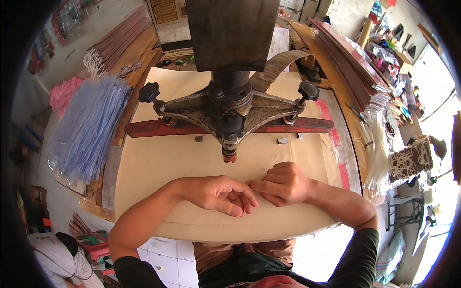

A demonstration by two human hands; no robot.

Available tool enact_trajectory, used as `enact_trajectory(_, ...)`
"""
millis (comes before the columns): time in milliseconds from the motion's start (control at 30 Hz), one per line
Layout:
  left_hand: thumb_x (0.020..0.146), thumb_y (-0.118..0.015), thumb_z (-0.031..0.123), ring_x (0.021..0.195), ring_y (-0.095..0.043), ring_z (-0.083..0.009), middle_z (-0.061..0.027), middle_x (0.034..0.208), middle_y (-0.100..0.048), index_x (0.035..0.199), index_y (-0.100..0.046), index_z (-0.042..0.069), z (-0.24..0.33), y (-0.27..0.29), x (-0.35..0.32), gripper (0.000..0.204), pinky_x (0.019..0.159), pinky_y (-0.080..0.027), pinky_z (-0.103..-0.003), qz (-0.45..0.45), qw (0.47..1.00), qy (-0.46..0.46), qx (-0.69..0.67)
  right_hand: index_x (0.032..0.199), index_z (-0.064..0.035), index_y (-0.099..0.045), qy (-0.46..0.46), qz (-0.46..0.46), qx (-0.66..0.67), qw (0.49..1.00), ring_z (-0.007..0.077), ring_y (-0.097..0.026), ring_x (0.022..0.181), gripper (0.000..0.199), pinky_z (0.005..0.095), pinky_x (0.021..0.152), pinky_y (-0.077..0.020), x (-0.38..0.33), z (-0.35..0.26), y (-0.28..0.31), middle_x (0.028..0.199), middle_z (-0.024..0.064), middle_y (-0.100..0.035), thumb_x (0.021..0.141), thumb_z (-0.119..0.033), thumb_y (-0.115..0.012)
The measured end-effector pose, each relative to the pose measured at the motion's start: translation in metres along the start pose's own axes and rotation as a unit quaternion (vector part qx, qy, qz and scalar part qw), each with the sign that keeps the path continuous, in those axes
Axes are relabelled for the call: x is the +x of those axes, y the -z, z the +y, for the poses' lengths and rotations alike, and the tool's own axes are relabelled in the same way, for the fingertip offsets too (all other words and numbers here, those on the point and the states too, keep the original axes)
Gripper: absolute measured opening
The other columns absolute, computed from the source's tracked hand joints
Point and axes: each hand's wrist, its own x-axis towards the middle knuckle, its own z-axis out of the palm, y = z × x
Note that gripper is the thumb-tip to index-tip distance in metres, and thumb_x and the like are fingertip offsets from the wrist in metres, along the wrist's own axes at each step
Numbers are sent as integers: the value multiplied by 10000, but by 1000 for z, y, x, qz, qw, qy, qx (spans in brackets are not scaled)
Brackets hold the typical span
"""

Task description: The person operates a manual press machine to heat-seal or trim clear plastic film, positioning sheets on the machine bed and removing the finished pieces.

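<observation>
1. Cream board (158, 163) covers the counter under the iron press (230, 103); both hands rest on it near its front edge.
2. Left hand (216, 194) and right hand (283, 185) touch at the fingertips, loosely curled, holding nothing visible.
3. Judged a pause at the press; small metal blocks (283, 141) lie beyond the hands, near the red bar (144, 128).

left hand (216, 193), right hand (283, 185), fingertips touching, cream sheet (158, 163)

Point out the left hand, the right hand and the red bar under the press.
left hand (216, 194), head view, back of the hand.
right hand (283, 185), head view, knuckles.
red bar (307, 125), head view, right stretch.
</observation>
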Motion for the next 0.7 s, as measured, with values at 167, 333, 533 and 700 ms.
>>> enact_trajectory(167, 985, -689, 120, 1148, -615, -189, -126, 1300, -611, 1414, -511, -27, -2, 0, -2, 487, 1009, -508, -335, 2, 1000, -9, -11, 1043, -33, -726, 2, 3, 10, 1000, 191, -553, 492, 321, 327, 462, -417, 1, 0, -2, 632, 14, -581, 724, -37, -762)
enact_trajectory(333, 978, -693, 101, 1141, -618, -188, -124, 1297, -611, 1415, -510, -29, -1, -2, -3, 491, 1009, -509, -336, 12, 1000, -11, -8, 1104, -69, -733, -4, 6, -5, 1000, 168, -563, 512, 401, 320, 475, -446, -1, 1, -5, 620, -10, -545, 704, -86, -750)
enact_trajectory(533, 974, -694, 91, 1151, -609, -184, -121, 1286, -610, 1413, -511, -27, 0, -2, -3, 489, 1021, -507, -335, 7, 1000, -8, -13, 1001, -45, -724, -10, 1, 14, 1000, 190, -553, 495, 317, 325, 461, -415, 1, 0, -3, 635, 14, -571, 688, -24, -771)
enact_trajectory(700, 974, -693, 89, 1151, -607, -184, -121, 1284, -609, 1411, -514, -22, 1, -2, -3, 485, 1021, -509, -334, 7, 1000, -2, -9, 1058, -70, -748, -16, -4, -7, 1000, 160, -559, 510, 340, 314, 474, -436, 0, 1, -2, 619, -11, -548, 719, -98, -759)
